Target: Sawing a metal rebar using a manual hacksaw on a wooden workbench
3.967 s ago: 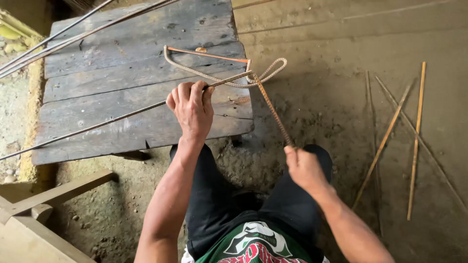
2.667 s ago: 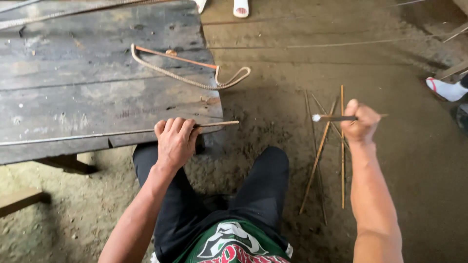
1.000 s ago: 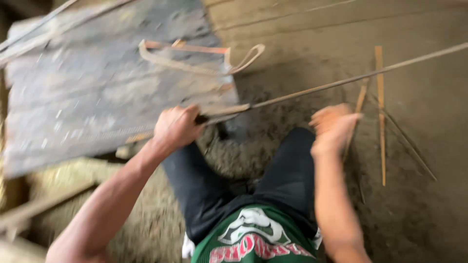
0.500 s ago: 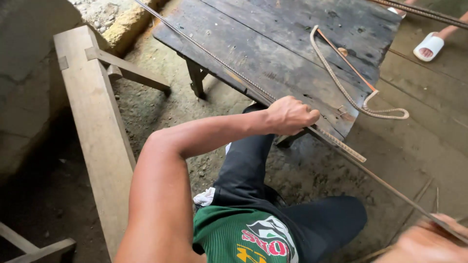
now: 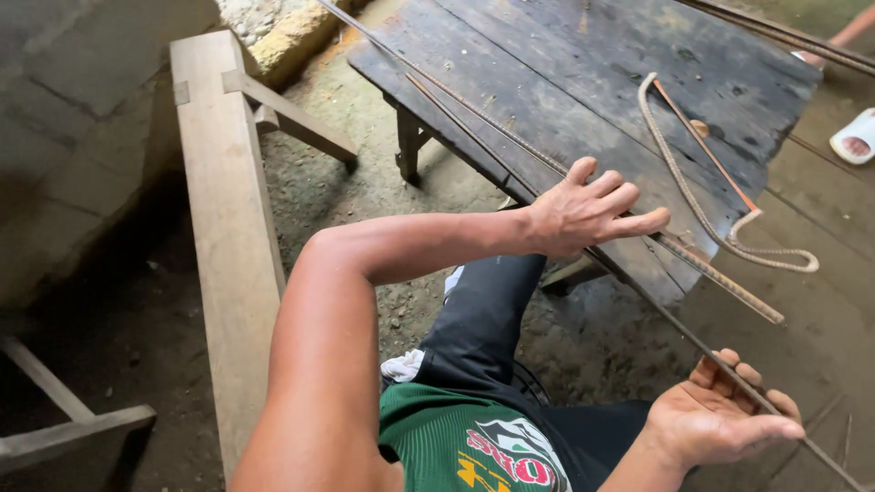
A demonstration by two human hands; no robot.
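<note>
While the long steel rod (image 5: 547, 196) is pressed flat on the dark plank table (image 5: 583, 55) by the spread-fingered left hand (image 5: 583, 214), its overhanging end is cradled by the open-palmed right hand (image 5: 720, 419), so sag is prevented.

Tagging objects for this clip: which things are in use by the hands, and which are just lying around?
In use:
- left hand, open, pressing on the long steel rod
- right hand, palm up, open under that rod's near end
- dark plank table bearing the rod

Lying about:
- bent rod loop on the table
- second straight rod, untouched
- wooden bench
- white sandal
</note>
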